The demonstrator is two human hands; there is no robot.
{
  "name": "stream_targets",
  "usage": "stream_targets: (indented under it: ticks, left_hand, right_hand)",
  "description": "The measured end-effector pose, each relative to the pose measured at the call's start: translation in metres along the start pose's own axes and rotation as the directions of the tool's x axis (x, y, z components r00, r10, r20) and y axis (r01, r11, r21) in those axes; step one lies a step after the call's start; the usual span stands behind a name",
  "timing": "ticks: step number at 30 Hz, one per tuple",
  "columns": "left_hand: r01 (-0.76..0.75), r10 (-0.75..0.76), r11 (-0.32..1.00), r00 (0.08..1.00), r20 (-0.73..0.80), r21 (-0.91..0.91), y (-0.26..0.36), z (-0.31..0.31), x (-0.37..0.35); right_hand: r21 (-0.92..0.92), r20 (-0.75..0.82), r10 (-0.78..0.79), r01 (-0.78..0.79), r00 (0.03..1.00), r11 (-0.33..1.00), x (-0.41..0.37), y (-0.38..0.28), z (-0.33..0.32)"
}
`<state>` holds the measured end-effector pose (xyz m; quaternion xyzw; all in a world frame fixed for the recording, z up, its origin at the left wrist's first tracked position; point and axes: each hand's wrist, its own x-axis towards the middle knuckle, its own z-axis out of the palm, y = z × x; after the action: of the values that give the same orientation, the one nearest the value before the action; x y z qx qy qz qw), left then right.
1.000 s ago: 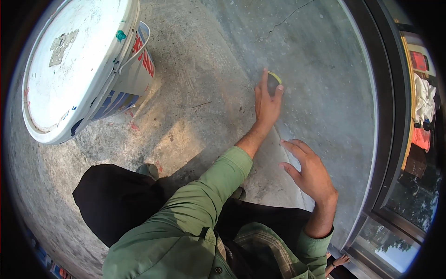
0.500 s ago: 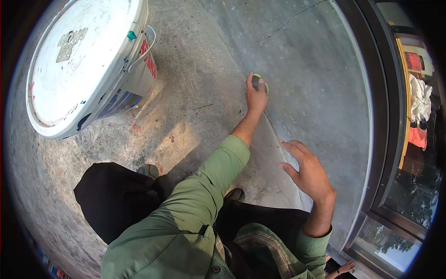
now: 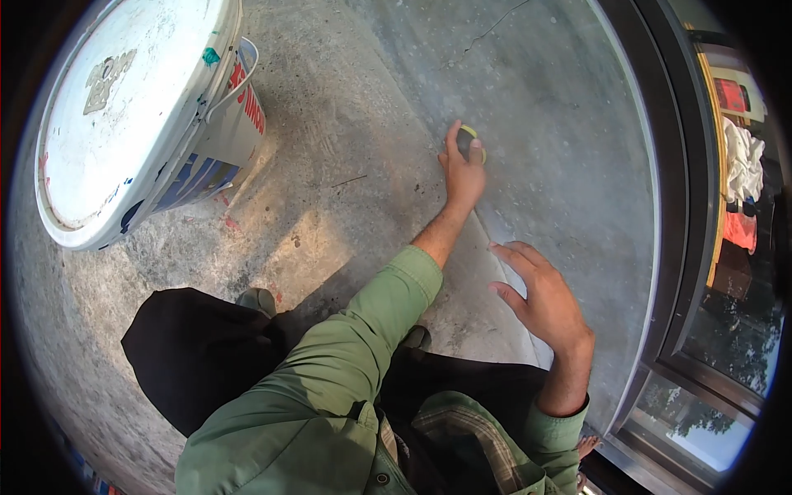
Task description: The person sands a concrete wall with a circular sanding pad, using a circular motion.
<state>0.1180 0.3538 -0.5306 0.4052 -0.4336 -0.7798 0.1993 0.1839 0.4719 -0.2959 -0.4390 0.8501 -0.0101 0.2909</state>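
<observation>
Head camera looks straight down on a person crouching over a bare concrete floor (image 3: pixel 569 107). The left hand (image 3: pixel 462 175) is stretched far forward, arm almost straight. Its thumb and fingers are curled round a small yellow-rimmed roll (image 3: pixel 471 139) that sits on the concrete well out in front of the knees. It's pinched by the edge, probably because it lies flat and the rim is the only part offering a hold. The right hand (image 3: pixel 542 301) is closer in, fingers spread and loose, holding nothing. It is over the edge of a pale sheet (image 3: pixel 487 285) lying on the floor, and I can't tell if the palm actually presses down. It looks placed to steady the sheet, or the body, during the long reach. Off to the left, a big white lidded bucket (image 3: pixel 124 115) stands well clear of both hands. A dark window frame (image 3: pixel 689 247) runs down the right side.
</observation>
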Motion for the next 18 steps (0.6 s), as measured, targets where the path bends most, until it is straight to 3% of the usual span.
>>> stream_targets:
  ticks: [3, 8, 11, 18]
  left_hand:
    - [0.004, -0.007, 0.998, 0.999, -0.039, -0.066, 0.006, -0.010, 0.035]
    - [-0.133, 0.128, 0.989, 0.989, -0.074, -0.069, 0.022, -0.043, 0.107]
    - [-0.199, 0.207, 0.976, 0.975, -0.085, 0.094, 0.017, -0.038, 0.083]
    - [0.036, -0.034, 0.998, 0.999, 0.025, -0.050, -0.095, 0.027, -0.040]
  right_hand:
    - [-0.003, -0.010, -0.009, 0.009, 1.000, 1.000, -0.011, -0.002, -0.002]
    - [-0.024, -0.049, -0.007, 0.005, 0.999, 1.000, -0.032, 0.005, 0.002]
    - [-0.010, -0.036, 0.014, -0.014, 0.999, 1.000, -0.039, 0.009, 0.003]
    - [-0.004, -0.037, -0.036, 0.036, 0.999, 0.999, -0.028, 0.003, -0.001]
